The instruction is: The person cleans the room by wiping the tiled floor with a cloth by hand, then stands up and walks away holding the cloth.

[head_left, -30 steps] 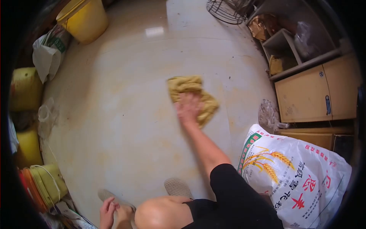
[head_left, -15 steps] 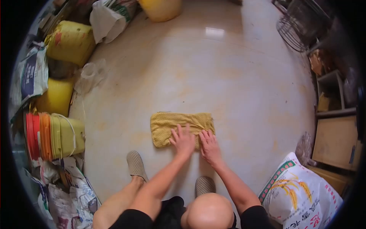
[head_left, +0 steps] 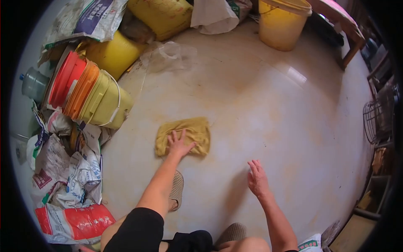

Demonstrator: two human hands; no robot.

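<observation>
A yellow cloth (head_left: 197,126) lies folded on the pale, stained floor (head_left: 235,117), left of centre. Pressed flat on it with fingers spread is my left hand (head_left: 179,145). My right hand (head_left: 258,180) hangs above the floor to the right of the cloth, touching nothing, its fingers extended and nearly side by side. Below the cloth is my left shoe (head_left: 177,189), beige with small holes; the other shoe (head_left: 235,232) shows at the bottom edge.
Stacked buckets (head_left: 100,98) and crumpled bags (head_left: 84,172) line the left. A thin plastic bag (head_left: 172,56) lies beyond the cloth. At the back stands a yellow bucket (head_left: 283,25). A wire rack (head_left: 375,119) and shelves (head_left: 373,195) are on the right.
The view has turned left. The cloth, under the right hand one second ago and both hands half a second ago, is now under the left hand only. My right hand has lifted away rightward.
</observation>
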